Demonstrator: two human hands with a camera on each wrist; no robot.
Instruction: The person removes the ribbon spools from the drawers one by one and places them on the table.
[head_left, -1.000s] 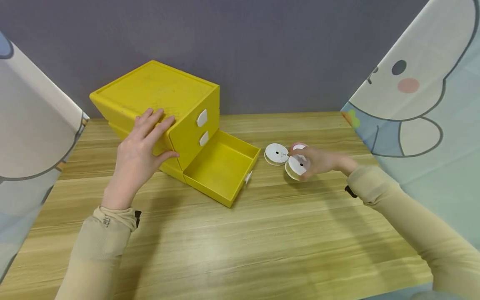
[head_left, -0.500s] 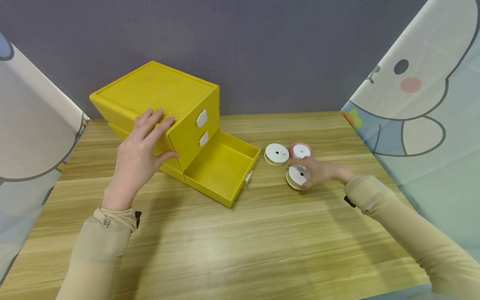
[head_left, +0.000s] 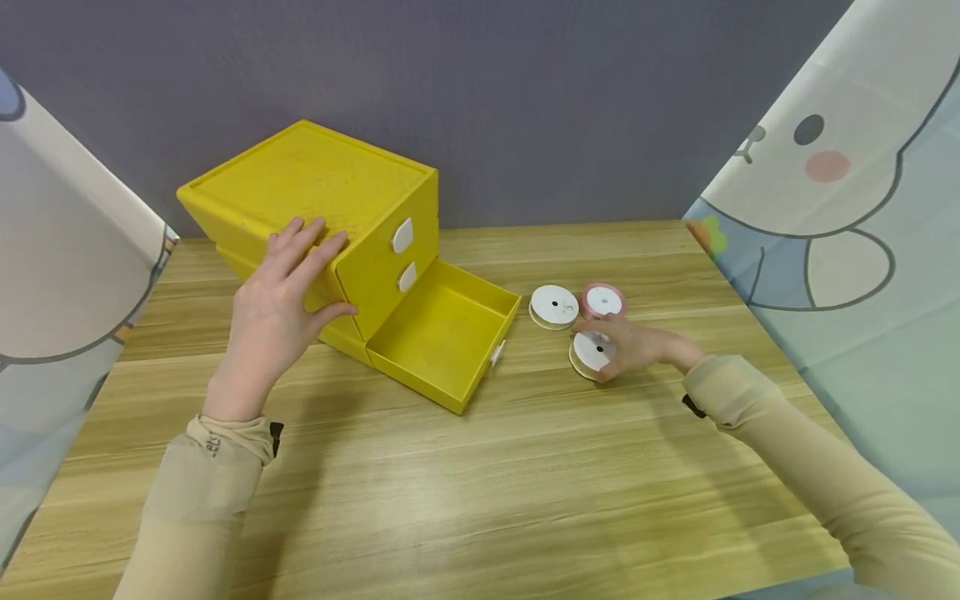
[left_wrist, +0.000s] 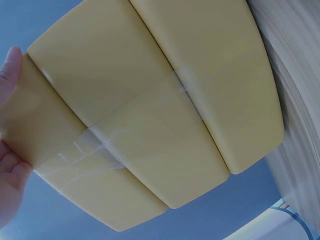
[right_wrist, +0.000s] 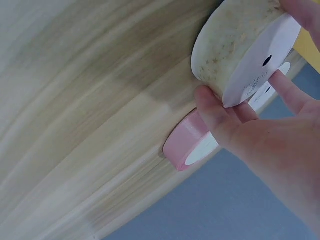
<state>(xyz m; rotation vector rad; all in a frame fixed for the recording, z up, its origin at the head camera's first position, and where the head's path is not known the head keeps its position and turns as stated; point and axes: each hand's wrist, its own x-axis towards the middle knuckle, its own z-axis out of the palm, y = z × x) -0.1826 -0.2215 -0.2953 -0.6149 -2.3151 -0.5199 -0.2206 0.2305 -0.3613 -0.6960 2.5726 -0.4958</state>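
My left hand (head_left: 273,296) rests on the near top edge of a yellow drawer cabinet (head_left: 315,179), fingers spread over the top and thumb against the front. In the left wrist view, clear tape crosses the cabinet's side (left_wrist: 150,110). The bottom drawer (head_left: 442,333) is pulled out and holds nothing. My right hand (head_left: 637,343) grips a white ribbon spool (head_left: 590,354) by its rim; its cream ribbon shows gold stars in the right wrist view. Just behind it lie a pink ribbon spool (head_left: 603,300) and another white spool (head_left: 553,307).
A wood-grain table (head_left: 480,492) bears the cabinet and spools. Behind stands a grey wall panel (head_left: 562,108). Cartoon-printed cloths hang at both sides, the right one (head_left: 862,250) beyond the right arm. White handles (head_left: 402,236) mark the upper drawers, which are shut.
My right hand has drawn the gripped white spool toward the table's front, away from the pink spool, which shows more fully now. My left hand has stayed on the cabinet.
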